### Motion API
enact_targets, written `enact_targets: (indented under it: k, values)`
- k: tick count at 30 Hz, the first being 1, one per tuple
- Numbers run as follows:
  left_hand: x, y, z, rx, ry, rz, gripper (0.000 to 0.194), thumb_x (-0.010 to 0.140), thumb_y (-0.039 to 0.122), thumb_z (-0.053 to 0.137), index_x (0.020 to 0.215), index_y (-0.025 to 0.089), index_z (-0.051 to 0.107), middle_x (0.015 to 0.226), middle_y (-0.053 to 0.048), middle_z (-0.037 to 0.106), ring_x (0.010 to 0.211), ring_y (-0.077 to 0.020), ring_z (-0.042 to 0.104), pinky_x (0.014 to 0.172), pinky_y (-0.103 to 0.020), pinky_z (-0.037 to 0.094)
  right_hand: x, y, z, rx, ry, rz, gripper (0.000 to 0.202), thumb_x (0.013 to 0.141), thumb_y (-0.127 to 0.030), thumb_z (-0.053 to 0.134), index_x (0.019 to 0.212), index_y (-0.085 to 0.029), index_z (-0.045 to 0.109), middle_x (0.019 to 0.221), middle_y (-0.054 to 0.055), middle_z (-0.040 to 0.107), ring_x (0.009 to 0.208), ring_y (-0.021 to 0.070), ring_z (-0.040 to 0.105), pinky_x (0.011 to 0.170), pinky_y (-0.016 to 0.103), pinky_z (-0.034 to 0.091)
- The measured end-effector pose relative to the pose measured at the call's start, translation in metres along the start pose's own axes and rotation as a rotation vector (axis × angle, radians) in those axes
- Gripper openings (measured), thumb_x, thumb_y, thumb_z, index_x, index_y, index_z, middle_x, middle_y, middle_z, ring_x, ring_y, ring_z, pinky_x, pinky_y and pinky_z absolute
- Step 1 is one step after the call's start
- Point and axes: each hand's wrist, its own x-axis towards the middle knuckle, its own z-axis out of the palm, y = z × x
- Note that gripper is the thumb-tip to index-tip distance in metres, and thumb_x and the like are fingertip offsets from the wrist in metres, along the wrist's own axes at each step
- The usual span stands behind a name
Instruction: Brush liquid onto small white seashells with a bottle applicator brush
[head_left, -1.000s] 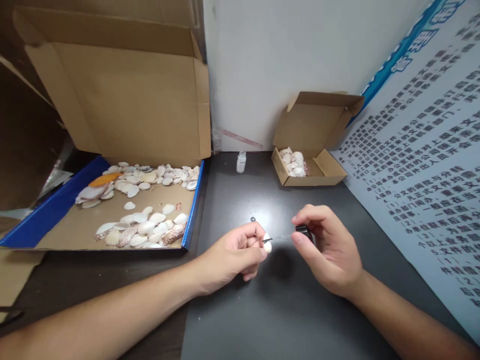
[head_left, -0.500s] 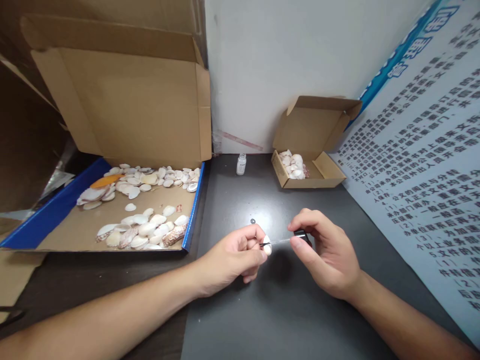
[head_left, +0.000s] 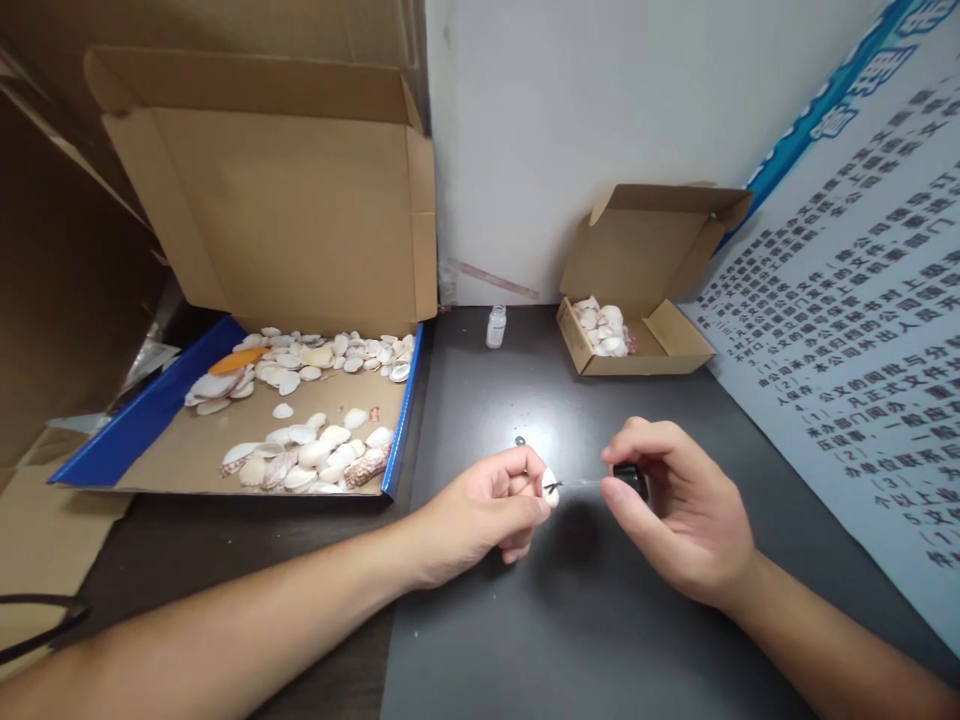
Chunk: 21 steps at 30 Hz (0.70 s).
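Between the thumb and fingers of my left hand (head_left: 499,510) is a small white seashell (head_left: 551,496), held on edge above the dark table. My right hand (head_left: 679,510) pinches the black cap (head_left: 628,480) of a brush applicator. Its thin clear stem (head_left: 589,484) points left, and the dark brush tip (head_left: 553,487) lies at the shell's face; I cannot tell whether it presses on it. A small open glass bottle (head_left: 496,327) with a white label stands upright toward the back of the table.
A large open cardboard box (head_left: 405,420) with blue sides holds many shells at the left. At the back right, a smaller open box (head_left: 645,367) holds more shells. A small dark ring-like piece (head_left: 520,441) lies behind my left hand. A printed poster (head_left: 847,330) borders the right.
The whole view has shifted, so everything sits further right. My right hand has drawn the brush slightly rightward relative to the shell. Both hands keep their hold.
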Motion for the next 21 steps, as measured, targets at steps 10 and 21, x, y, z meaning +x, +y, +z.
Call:
enact_targets:
  k: [10,21]
  values:
    - [0.0005,-0.0020,-0.0002,-0.016,-0.002,0.017,0.025,0.082,0.030,0.070,0.081,0.020,0.047,0.055,0.010,0.039,0.044,-0.0040,0.033,0.047,-0.019,0.033,0.0006,0.0002,0.0006,0.010,0.003,0.020,0.020,0.085,-0.010,0.058,0.097,-0.025,0.056,0.074,-0.001,0.052,0.060,0.0152,0.050,0.053,0.030,0.042]
    - [0.0008,-0.0041,-0.0013,-0.033,-0.001,0.012,0.027,0.081,0.031,0.071,0.082,0.020,0.046,0.056,0.011,0.039,0.044,-0.0038,0.032,0.047,-0.019,0.034,-0.0011,-0.0003,-0.0007,0.020,0.026,0.040,0.021,0.085,-0.010,0.058,0.099,-0.026,0.055,0.075,-0.001,0.053,0.059,0.0143,0.049,0.051,0.029,0.042]
